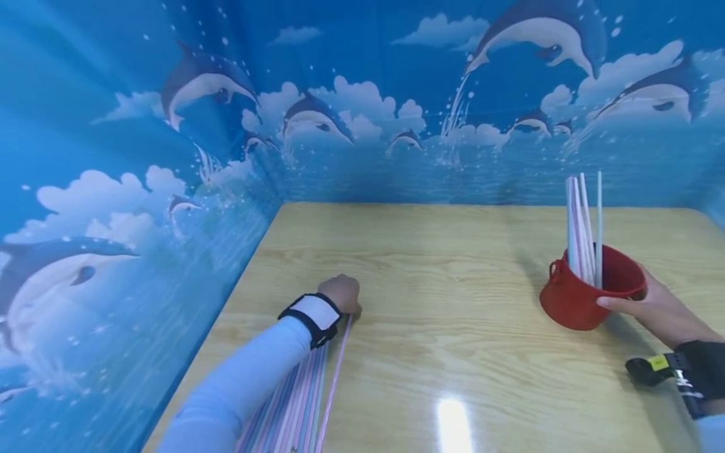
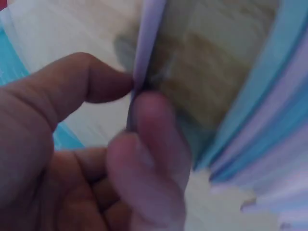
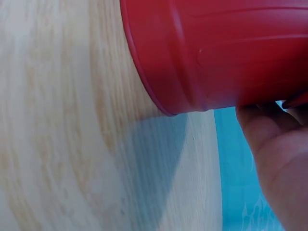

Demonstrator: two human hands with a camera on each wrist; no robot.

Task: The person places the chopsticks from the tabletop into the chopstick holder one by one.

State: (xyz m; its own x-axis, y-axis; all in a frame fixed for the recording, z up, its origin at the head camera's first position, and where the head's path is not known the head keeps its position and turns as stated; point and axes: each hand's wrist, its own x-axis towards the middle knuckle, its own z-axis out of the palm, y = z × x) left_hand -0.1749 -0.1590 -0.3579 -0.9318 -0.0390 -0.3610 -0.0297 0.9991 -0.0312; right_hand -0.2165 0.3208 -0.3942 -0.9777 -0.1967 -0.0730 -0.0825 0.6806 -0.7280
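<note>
A bundle of pastel straws (image 1: 300, 396) lies on the wooden table (image 1: 453, 251) at the front left. My left hand (image 1: 342, 294) rests at the far end of the bundle and pinches one lilac straw (image 2: 147, 43) between thumb and fingertip. A red bucket (image 1: 589, 292) stands tilted at the right with several pale straws (image 1: 583, 233) upright in it. My right hand (image 1: 651, 308) grips the bucket's near side, thumb across its wall; the right wrist view shows the red bucket (image 3: 216, 53) against my palm.
Blue dolphin-print panels (image 1: 141, 189) wall in the table at the left and back. The table's left edge runs close beside the straw bundle. A glare spot (image 1: 453, 425) lies on the wood near the front.
</note>
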